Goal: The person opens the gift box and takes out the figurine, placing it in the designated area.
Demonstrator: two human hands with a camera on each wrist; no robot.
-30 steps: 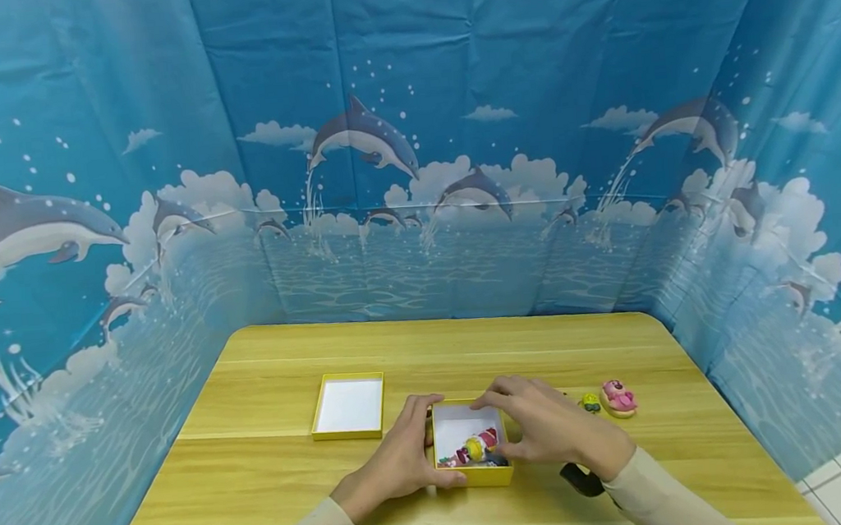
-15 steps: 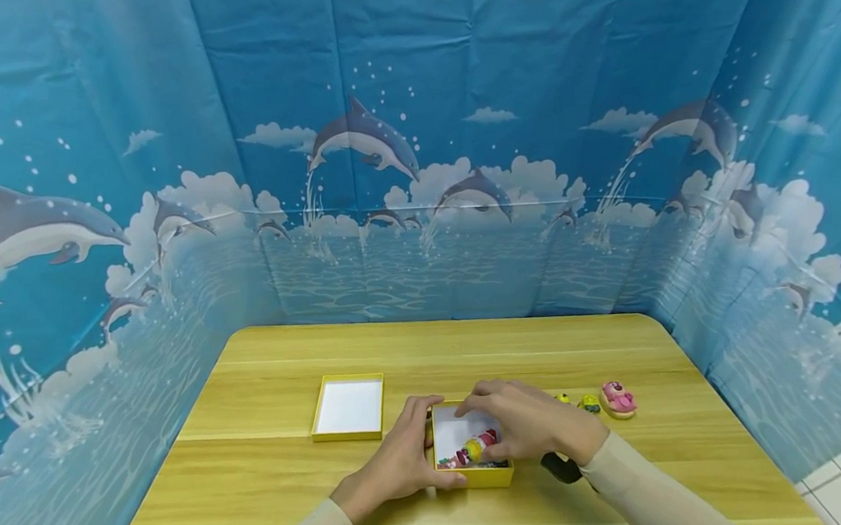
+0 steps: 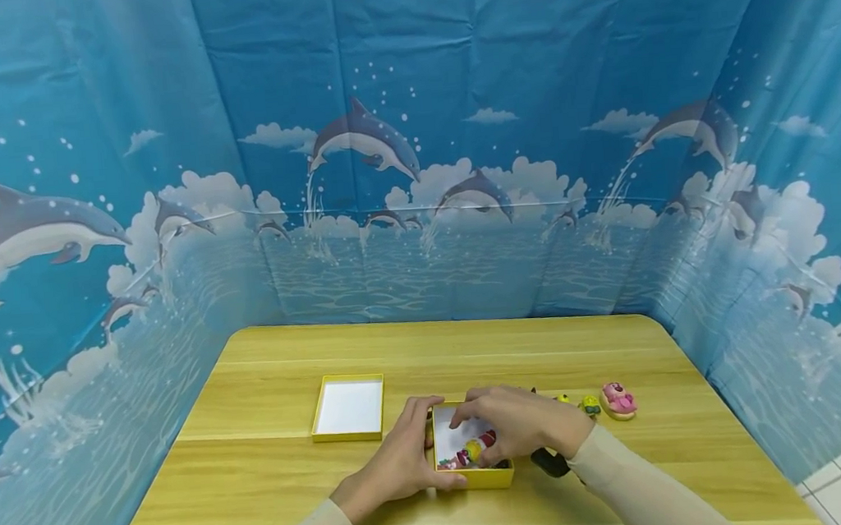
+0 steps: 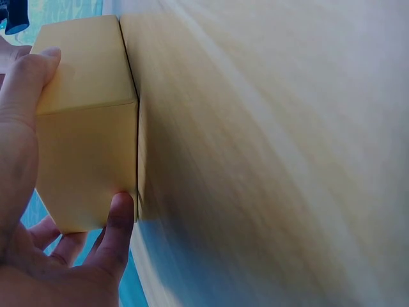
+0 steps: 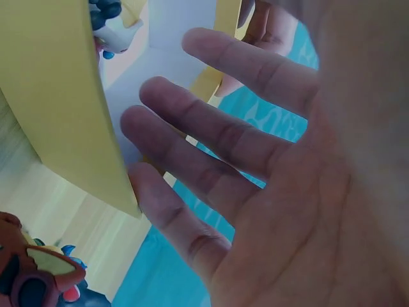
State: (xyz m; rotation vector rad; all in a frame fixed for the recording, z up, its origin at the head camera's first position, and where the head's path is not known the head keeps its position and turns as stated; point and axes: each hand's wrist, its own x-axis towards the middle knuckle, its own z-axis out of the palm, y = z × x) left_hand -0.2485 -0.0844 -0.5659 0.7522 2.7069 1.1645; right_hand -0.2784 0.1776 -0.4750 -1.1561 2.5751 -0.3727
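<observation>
A small open yellow box with a white inside stands near the front middle of the table. My left hand grips it at the left, thumb on the front wall and fingers at the far side, as the yellow walls in the left wrist view confirm. In the box lies a figurine in red, yellow and white, with darker toy parts beside it. Above the box's right side is my right hand. In the right wrist view its fingers are spread over the opening and hold nothing; the thumb is hidden there.
A shallow yellow lid, white inside, lies left of the box. To the right stand a pink bear figurine and a small yellow-green figurine. A brown toy sits beside the box. A dolphin-print curtain encloses the table.
My right hand has moved left and further over the box, uncovering a yellow toy on the table behind it. The left hand and the box have stayed in place.
</observation>
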